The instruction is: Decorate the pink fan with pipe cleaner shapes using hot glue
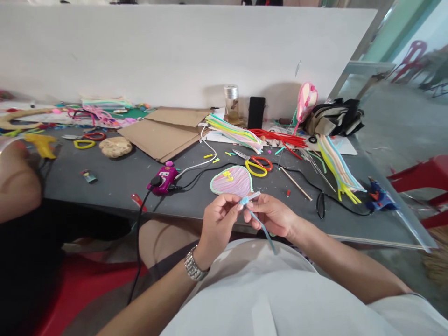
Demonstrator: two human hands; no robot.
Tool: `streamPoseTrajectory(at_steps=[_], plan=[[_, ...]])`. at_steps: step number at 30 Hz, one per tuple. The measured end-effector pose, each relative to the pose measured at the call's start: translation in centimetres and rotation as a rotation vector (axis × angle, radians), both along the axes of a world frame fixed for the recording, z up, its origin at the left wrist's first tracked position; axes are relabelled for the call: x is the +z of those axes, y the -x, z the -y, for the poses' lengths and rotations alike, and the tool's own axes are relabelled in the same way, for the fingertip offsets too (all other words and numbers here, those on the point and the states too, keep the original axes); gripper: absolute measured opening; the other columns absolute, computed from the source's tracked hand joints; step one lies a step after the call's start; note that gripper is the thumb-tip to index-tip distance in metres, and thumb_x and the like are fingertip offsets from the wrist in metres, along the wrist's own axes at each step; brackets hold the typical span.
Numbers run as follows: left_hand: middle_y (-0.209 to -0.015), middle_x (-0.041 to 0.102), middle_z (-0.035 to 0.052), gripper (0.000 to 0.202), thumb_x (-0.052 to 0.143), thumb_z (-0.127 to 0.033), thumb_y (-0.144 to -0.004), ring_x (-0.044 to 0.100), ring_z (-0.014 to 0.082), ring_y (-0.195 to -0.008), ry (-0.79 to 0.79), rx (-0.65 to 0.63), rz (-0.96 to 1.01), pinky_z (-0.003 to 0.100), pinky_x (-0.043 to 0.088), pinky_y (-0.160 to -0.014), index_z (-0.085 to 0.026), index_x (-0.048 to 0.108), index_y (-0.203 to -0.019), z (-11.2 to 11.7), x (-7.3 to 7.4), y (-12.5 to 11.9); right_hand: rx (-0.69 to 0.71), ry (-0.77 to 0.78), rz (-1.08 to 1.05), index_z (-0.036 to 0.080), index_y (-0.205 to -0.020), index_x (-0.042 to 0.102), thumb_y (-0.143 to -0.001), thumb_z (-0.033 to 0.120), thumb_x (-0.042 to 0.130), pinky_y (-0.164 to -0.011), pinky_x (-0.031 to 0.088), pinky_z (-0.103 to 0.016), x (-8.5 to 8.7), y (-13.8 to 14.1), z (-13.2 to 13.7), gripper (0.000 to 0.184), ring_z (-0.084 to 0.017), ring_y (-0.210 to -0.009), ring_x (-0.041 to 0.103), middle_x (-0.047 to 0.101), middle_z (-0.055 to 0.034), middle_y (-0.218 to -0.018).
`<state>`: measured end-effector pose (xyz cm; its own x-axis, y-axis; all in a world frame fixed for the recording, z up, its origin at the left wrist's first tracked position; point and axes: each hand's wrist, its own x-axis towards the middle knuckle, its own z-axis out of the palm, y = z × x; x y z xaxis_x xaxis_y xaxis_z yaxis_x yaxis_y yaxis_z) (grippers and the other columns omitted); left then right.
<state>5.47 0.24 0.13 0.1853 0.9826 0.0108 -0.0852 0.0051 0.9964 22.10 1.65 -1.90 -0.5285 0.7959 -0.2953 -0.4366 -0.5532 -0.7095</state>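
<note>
Our white shirt (297, 298) is lying nearest; just beyond, our left hand (219, 223) and right hand (273, 215) are pinching a partly coiled blue strip (265, 231) in closed grips, nearer than the pink panel (234, 183).

On the table (105, 186) we see a pale stone (115, 147) beside sheets of brown cardboard (157, 140), with a purple power strip (164, 180) nearer the front edge. Farther back we find a silver-lidded jar (231, 102), an upright black object (256, 112) and a dark-and-beige bag (332, 119).
</note>
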Motion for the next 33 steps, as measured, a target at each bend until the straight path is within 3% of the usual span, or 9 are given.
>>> streamPoseTrajectory(at_steps=[7, 13, 20, 26, 33], plan=[[-0.066, 0.064, -0.002, 0.028, 0.074, -0.041, -0.088, 0.065, 0.0144, -0.063, 0.015, -0.03, 0.042, 0.025, 0.049, -0.059, -0.018, 0.057, -0.092, 0.1, -0.8, -0.3, 0.0, 0.031, -0.051, 0.013, -0.073, 0.066, -0.067, 0.035, 0.093, -0.042, 0.041, -0.018, 0.2, 0.1, 0.0, 0.036, -0.006, -0.041, 0.052, 0.071, -0.0002, -0.062], [-0.065, 0.062, -0.0049, 0.03, 0.072, -0.042, -0.09, 0.069, 0.0164, -0.058, 0.024, -0.05, 0.103, 0.028, 0.056, -0.06, -0.019, 0.053, -0.095, 0.3, -0.2, -0.8, -0.018, 0.019, -0.087, 0.014, -0.073, 0.064, -0.068, 0.027, 0.09, -0.042, 0.04, -0.018, 0.4, 0.2, -0.1, 0.029, -0.006, -0.042, 0.052, 0.071, -0.0006, -0.062], [-0.066, 0.062, -0.0036, 0.028, 0.072, -0.04, -0.089, 0.068, 0.0164, -0.06, 0.047, -0.08, 0.108, 0.031, 0.057, -0.065, -0.018, 0.055, -0.094, 0.1, -0.1, -0.9, -0.174, -0.093, 0.02, 0.016, -0.075, 0.063, -0.067, 0.032, 0.09, -0.044, 0.039, -0.019, 0.2, 0.5, 0.4, 0.033, -0.008, -0.044, 0.055, 0.071, -0.0002, -0.06], [-0.078, 0.069, 0.0017, 0.022, 0.077, -0.034, -0.08, 0.065, 0.0155, -0.071, 0.004, -0.027, -0.08, 0.027, 0.054, -0.07, -0.016, 0.067, -0.089, -0.5, 0.4, 0.0, -0.322, -0.21, 0.144, 0.017, -0.072, 0.065, -0.062, 0.03, 0.091, -0.044, 0.037, -0.019, -0.3, 0.7, 0.6, 0.031, -0.008, -0.051, 0.055, 0.066, 0.0026, -0.061], [-0.076, 0.067, 0.0007, 0.018, 0.075, -0.031, -0.08, 0.06, 0.0132, -0.069, 0.001, -0.035, -0.154, 0.025, 0.051, -0.067, -0.016, 0.066, -0.084, -0.5, 0.2, 0.4, -0.223, -0.127, 0.159, 0.016, -0.068, 0.064, -0.06, 0.031, 0.091, -0.043, 0.027, -0.019, -0.1, 0.3, 0.5, 0.032, -0.006, -0.046, 0.045, 0.058, 0.0043, -0.055]])
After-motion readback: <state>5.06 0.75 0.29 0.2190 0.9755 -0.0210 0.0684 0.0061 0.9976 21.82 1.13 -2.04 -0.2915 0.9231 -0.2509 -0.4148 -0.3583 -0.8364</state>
